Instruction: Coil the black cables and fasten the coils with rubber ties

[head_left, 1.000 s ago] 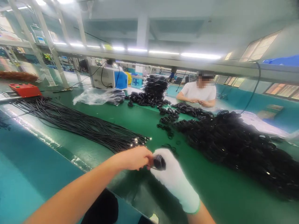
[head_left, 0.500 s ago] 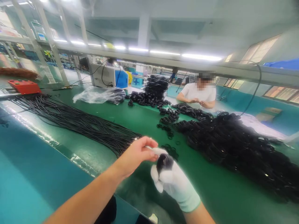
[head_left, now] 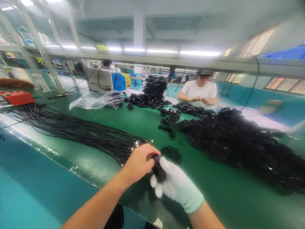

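A small coil of black cable (head_left: 159, 171) is held between my two hands above the near side of the table. My right hand (head_left: 177, 183), in a white glove, grips the coil from the right. My bare left hand (head_left: 140, 162) pinches its upper left edge with thumb and fingers. Just behind my left hand lies a long bundle of straight black cables (head_left: 83, 128), with shiny connector ends near my knuckles. Beyond my right hand sits a small heap of thin black rings (head_left: 171, 153).
A large pile of coiled black cables (head_left: 228, 143) covers the right side of the green table (head_left: 100, 116). Further back are stacked coils (head_left: 155, 86), a clear plastic bag (head_left: 88, 100), and a blue-and-white machine (head_left: 106, 80). A red box (head_left: 17, 97) stands left. Across the table sits a person (head_left: 199, 90).
My left hand has closed onto the coil, after hovering beside it. The coil has turned in my gloved right hand and sits more upright. The whole view has shifted slightly.
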A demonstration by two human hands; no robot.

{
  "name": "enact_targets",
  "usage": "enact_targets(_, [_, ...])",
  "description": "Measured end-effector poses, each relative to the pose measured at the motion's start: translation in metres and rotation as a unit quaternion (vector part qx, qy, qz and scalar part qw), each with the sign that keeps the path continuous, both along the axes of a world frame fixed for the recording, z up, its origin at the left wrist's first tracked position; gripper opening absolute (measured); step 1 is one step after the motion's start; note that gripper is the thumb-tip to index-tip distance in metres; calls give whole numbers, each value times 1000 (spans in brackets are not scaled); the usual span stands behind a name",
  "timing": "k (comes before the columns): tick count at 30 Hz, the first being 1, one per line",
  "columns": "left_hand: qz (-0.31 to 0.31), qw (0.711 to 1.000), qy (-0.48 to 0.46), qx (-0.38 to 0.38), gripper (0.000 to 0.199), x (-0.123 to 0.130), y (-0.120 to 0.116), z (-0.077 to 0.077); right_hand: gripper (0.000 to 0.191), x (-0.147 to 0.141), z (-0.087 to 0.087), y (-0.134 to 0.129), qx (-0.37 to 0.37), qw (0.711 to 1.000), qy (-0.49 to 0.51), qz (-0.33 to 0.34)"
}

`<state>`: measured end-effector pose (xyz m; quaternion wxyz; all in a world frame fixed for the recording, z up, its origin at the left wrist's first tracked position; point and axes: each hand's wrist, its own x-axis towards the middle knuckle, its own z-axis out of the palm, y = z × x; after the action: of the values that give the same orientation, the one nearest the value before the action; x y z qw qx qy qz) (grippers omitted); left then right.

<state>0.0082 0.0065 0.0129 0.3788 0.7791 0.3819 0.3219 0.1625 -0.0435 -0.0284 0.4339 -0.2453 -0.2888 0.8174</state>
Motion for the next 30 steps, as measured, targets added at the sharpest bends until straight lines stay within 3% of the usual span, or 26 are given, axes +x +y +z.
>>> enact_targets(3, [-145,982,-67,-102,40,-13,8,5,55,-3,0,0,-27,998,29,38])
enact_targets(5, [-196,963,-96,-157,39,-15,11,7,64,-4,0,0,-19,997,24,65])
enact_targets(7, [-159,974,-65,-149,34,-13,11,7,58,-4,1,2,23,999,-29,22])
enact_targets(9, [-79,992,-5,-96,29,-7,9,6,48,-2,3,3,80,990,-108,-51])
enact_targets(10, [-38,997,13,-66,27,-5,7,5,52,0,4,3,104,982,-138,-72])
enact_targets(13, [70,997,-2,-26,25,-2,-1,1,62,4,9,2,106,982,-145,-62])
enact_targets(15, [101,992,-29,-75,27,-5,-7,-3,54,5,11,1,92,988,-117,-49])
enact_targets(18, [61,973,-72,-213,18,-6,-16,-13,48,2,15,0,107,987,-117,-24])
enact_targets(20, [39,956,-121,-262,15,-5,-20,-19,48,0,16,0,117,984,-135,-15])
enact_targets(24, [38,931,-215,-294,16,0,-25,-28,47,-2,12,0,113,985,-130,-12])
enact_targets(30, [16,908,-252,-334,18,0,-24,-34,51,-6,2,1,96,985,-137,-40])
